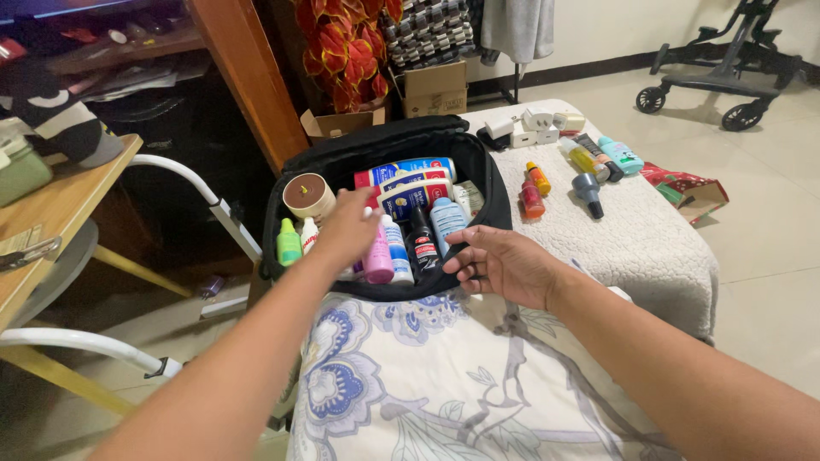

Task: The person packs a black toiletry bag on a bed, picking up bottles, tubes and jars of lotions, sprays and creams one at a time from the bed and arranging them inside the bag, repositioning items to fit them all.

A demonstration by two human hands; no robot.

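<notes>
White fleecy bed cover [632,239] carries black toiletry bag [478,183], loose bottles [534,189], white adapters [530,128].

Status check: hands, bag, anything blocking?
Left hand open over bottles inside black bag. Right hand open at its near rim. Nothing blocking.

floor: pale tiles [769,222] gleaming under soft light | wall: cream wall [615,26] standing behind | left: wooden desk [60,205] sitting beside wooden shelving [248,77] | far right: black stroller frame [717,77] resting on the tiles
</notes>
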